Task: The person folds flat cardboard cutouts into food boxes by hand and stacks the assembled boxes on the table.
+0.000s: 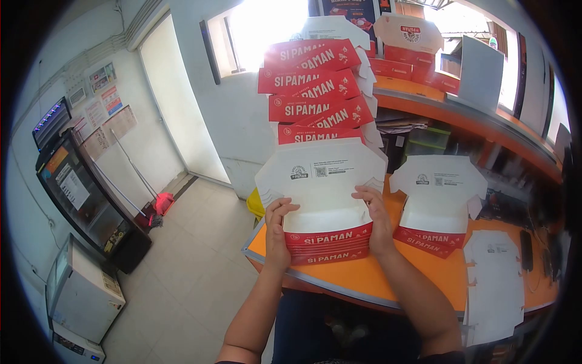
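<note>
My left hand [277, 233] and my right hand [378, 222] clasp the two sides of a nested stack of red and white cardboard food boxes [328, 247] at the front of the orange counter. The top box has its white lid flap [321, 164] raised, with a printed logo and code on it, and its white inside shows. My fingers curl over the side walls. To the right, close to my right hand, stands a shorter stack of open food boxes [431, 238]. Flat unfolded white box blanks [494, 273] lie at the counter's right front.
Behind my hands rises a tall crisscrossed pile of red boxes [315, 82]. More boxes [410, 45] stand on the raised orange shelf [418, 94]. The orange counter [388, 285] has a metal edge. A glass-front fridge [91, 197] and red dustpan [163, 203] are left.
</note>
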Demonstrator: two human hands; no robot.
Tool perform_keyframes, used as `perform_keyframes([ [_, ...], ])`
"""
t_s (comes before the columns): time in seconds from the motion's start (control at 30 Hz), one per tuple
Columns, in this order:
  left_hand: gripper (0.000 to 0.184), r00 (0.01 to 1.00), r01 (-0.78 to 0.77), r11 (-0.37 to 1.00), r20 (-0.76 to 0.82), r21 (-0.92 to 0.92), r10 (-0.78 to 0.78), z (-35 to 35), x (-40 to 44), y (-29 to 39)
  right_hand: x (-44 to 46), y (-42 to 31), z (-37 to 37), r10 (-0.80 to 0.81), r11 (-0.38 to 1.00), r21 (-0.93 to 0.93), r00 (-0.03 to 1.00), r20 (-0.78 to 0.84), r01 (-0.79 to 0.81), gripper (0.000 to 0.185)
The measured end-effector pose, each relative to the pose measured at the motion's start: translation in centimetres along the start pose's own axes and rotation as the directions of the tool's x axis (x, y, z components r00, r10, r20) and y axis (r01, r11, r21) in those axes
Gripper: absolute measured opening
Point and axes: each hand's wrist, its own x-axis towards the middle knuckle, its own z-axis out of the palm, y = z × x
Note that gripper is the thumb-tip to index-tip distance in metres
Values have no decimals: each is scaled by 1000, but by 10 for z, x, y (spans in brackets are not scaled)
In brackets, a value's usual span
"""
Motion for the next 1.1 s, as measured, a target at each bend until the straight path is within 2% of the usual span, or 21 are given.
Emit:
perform_keyframes([
  [0.1,66,998,45,999,-37,-9,-46,1,-5,4,-5,-5,4,32,997,73,997,-64,-27,37],
  [0.3,51,997,68,996,-14,-52,-69,0,-11,5,-11,-15,4,31,994,109,997,-74,-23,30],
  [0.6,40,996,93,992,-1,-80,-93,-2,-14,-1,-13,-13,-2,49,998,29,998,-33,-48,27],
  [0.8,39,995,95,993,13,-72,-95,-3,-14,1,-15,-13,0,65,996,58,995,-77,-61,28],
  [1.1,47,998,54,996,48,-77,-50,-5,-16,-3,-17,-11,0,32,999,20,998,-62,-30,34],
])
